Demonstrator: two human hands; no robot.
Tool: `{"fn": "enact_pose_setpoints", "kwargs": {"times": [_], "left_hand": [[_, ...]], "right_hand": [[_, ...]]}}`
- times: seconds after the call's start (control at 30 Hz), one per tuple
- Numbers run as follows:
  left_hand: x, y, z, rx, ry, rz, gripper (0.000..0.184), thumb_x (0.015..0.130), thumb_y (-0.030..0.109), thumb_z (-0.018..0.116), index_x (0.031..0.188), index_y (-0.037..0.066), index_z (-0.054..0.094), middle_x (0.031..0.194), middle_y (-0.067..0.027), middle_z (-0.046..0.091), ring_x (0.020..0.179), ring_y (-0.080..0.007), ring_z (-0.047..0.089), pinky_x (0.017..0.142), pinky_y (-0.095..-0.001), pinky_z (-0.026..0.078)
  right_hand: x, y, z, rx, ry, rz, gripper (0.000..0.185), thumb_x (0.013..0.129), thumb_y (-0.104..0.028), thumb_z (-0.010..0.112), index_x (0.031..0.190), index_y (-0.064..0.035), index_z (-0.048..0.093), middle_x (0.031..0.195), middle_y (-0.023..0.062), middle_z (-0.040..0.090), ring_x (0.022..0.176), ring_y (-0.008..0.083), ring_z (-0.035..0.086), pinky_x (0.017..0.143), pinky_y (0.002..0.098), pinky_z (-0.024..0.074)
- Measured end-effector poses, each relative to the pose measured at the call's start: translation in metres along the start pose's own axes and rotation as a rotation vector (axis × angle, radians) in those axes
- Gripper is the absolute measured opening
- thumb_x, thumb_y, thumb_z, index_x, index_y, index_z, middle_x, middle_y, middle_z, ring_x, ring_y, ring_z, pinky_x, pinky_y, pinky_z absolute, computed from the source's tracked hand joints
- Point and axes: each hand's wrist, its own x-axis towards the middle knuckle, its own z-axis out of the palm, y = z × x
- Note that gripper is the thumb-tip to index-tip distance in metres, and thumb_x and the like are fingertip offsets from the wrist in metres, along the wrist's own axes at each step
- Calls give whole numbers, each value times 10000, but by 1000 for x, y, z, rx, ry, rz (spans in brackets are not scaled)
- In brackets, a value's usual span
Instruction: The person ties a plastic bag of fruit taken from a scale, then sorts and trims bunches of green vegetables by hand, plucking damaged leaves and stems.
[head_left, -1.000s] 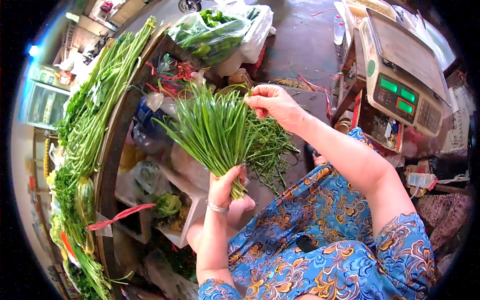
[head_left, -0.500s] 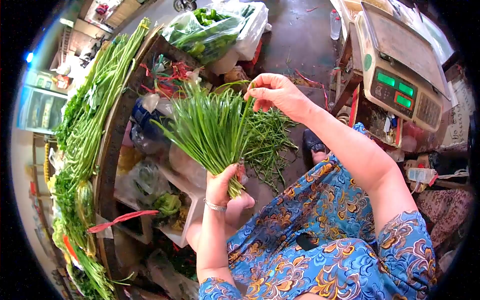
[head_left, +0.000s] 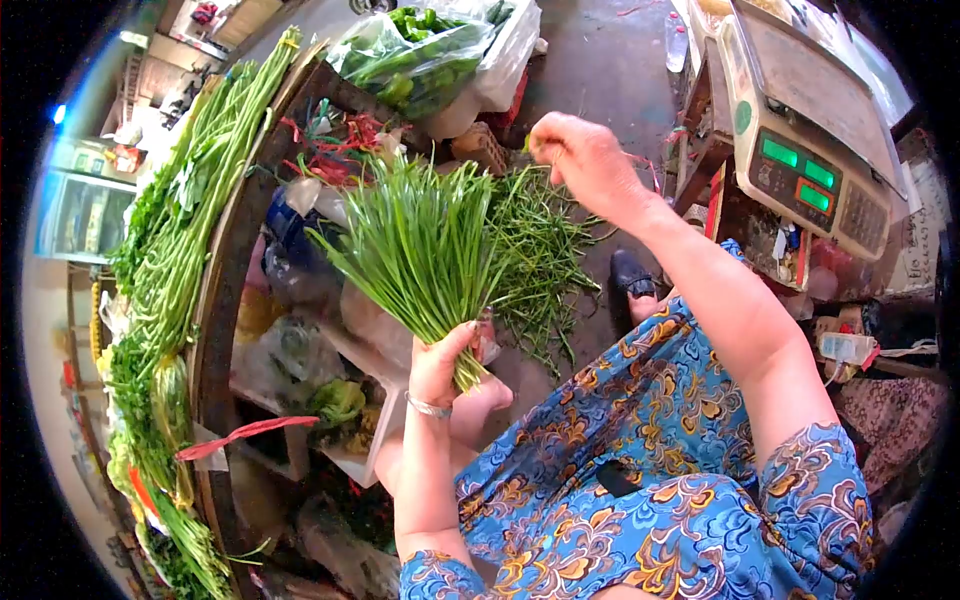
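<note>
My left hand point(head_left: 440, 365), with a bracelet at its wrist, is wrapped round the lower stems of a bunch of long green leaves point(head_left: 418, 250), which fan out upward. My right hand point(head_left: 580, 160) is up beyond the bunch's upper right side, fingers pinched together. A small bit of green shows at its fingertips; the rest of what it holds is hidden. Below it, loose green stalks and scraps point(head_left: 545, 275) lie in a pile on the floor, partly behind the bunch.
Long beans and leafy greens point(head_left: 195, 240) line a shelf at the left. Bags of green peppers point(head_left: 415, 65) stand at the top. A scale point(head_left: 800, 150) with lit displays is at the upper right. A crate point(head_left: 375, 430) is below left, and a shoe point(head_left: 630, 280) is on the floor.
My right hand has moved away from the leaf tips, up and to the right, drawing a bit of green off the bunch. My left hand still grips the stems.
</note>
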Motion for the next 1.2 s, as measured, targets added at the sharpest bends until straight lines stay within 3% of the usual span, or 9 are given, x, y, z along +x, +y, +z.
{"fn": "enact_pose_setpoints", "kwargs": {"times": [0.13, 0.2, 0.3, 0.43, 0.57, 0.83, 0.97, 1.07, 1.2], "left_hand": [[-1, -5, -3, 45, 36, 7, 197, 803, 35, 677, 990, 5, 621, 796, -79, 663, 606, -138, 602, 522, -252, 491], [4, -8, -9, 41, -8, -15, 194, 797, 39, 684, 978, 3, 624, 791, -75, 661, 605, -137, 597, 523, -255, 489], [3, -5, -3, 62, -10, -21, 184, 798, 40, 681, 966, -1, 620, 769, -63, 647, 596, -135, 586, 514, -257, 483], [4, -3, 6, 78, 2, 0, 177, 786, 15, 661, 956, 2, 616, 774, -74, 630, 593, -143, 585, 504, -257, 479], [5, -8, 9, 87, -59, 3, 169, 776, -1, 650, 941, 0, 614, 770, -70, 626, 588, -144, 581, 502, -259, 482], [4, -5, 9, 19, -89, 4, 158, 765, 29, 641, 910, -4, 587, 725, -79, 604, 536, -186, 577, 486, -294, 478], [4, -4, 10, -12, -16, -34, 174, 770, 30, 642, 931, -5, 584, 697, -76, 597, 535, -190, 580, 486, -292, 481], [6, -7, 4, 0, -42, -34, 169, 793, 43, 653, 947, -1, 599, 746, -81, 621, 568, -169, 586, 501, -273, 489], [5, -5, 6, 24, -72, -17, 189, 801, 58, 673, 971, -1, 614, 792, -87, 640, 602, -146, 593, 512, -255, 498]], "right_hand": [[-11, -1, -3, 46, -171, 45, 95, 881, -89, 586, 930, -8, 587, 809, 50, 609, 674, 153, 589, 626, 307, 485], [-16, 4, 8, -328, -185, -105, 161, 845, -174, 647, 888, -26, 601, 843, 84, 605, 768, 237, 613, 681, 364, 481], [-13, -14, 10, -312, -228, -60, 205, 815, -227, 677, 833, -44, 588, 845, 106, 576, 811, 297, 600, 706, 402, 469], [-14, -24, 25, -115, -171, -213, 182, 773, -231, 696, 878, -101, 625, 887, 108, 552, 827, 317, 573, 722, 433, 458], [-27, -32, 46, -162, -240, -282, 170, 750, -193, 704, 893, -114, 658, 935, 79, 541, 959, 251, 539, 853, 403, 363], [-29, -34, 49, -104, -261, -410, 90, 807, -180, 631, 767, -107, 596, 839, 39, 550, 860, 222, 575, 788, 383, 393], [-33, -36, 46, -115, -347, -412, 100, 827, -168, 589, 794, -74, 576, 826, 82, 570, 819, 279, 600, 718, 402, 452], [-37, -34, 49, -180, -390, -232, 105, 832, -144, 543, 799, -46, 560, 788, 147, 598, 776, 345, 622, 685, 456, 493], [-35, -31, 54, -137, -282, -103, 106, 823, -144, 535, 808, -40, 554, 808, 158, 602, 800, 366, 611, 698, 461, 490]]}}
